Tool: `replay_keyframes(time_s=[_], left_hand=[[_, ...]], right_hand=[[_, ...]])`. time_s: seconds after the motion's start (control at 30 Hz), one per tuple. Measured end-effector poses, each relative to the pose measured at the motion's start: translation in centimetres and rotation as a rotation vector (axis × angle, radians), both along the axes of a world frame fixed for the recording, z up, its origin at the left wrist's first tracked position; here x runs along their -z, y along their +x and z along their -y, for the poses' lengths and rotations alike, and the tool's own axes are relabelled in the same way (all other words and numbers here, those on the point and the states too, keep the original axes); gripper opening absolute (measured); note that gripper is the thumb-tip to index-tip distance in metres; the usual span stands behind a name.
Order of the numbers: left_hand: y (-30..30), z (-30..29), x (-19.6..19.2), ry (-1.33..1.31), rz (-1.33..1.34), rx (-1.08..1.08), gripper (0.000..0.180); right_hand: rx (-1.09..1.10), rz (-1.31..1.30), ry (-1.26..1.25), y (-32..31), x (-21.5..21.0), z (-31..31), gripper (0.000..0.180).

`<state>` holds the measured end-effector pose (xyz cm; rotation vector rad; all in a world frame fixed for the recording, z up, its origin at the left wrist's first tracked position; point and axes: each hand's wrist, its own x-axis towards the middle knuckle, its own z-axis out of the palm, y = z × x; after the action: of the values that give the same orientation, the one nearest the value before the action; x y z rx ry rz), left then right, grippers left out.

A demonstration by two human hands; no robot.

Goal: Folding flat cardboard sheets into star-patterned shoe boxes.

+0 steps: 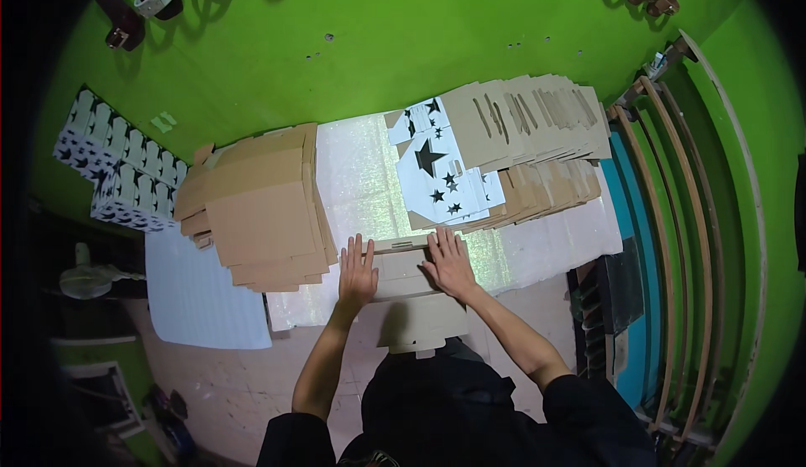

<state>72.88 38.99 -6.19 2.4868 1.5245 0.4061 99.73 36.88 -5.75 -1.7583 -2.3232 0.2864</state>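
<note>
A flat brown cardboard box blank (407,278) lies at the near edge of a shiny white work surface (361,173), partly hanging over it. My left hand (357,272) presses flat on its left end with fingers spread. Over on the right end, my right hand (449,264) lies flat too. Neither hand grips anything.
A stack of plain brown cardboard sheets (260,207) lies left of the hands. To the far right sits a fanned pile of slotted blanks (529,123), some white with black stars (437,169). Folded star-printed boxes (117,165) stand at far left. Curved wooden strips (680,215) line the right side.
</note>
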Motion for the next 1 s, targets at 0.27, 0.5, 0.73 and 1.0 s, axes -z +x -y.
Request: replay_keyframes(time_s=[0.27,0.5,0.73,1.0], left_hand=[[-0.5,-0.4,1.6,-0.088,0.119,-0.010,0.077],[-0.1,-0.2,1.3,-0.022,0.124,-0.034,0.076],[0.5,1.4,0.4,0.003,-0.077,-0.127,0.081],[0.7,2.7,-0.8,0.006,-0.113,-0.195,0.081]], right_hand=[[-0.047,-0.187,-0.070,2.0,0.6,-0.4,0.071],[-0.052,-0.234,-0.057,1.7,0.7,-0.7,0.075],[-0.022,-0.117,0.063,2.0,1.1,0.2,0.075],[-0.058,-0.150,0.141,2.0,1.5,0.2,0.072]])
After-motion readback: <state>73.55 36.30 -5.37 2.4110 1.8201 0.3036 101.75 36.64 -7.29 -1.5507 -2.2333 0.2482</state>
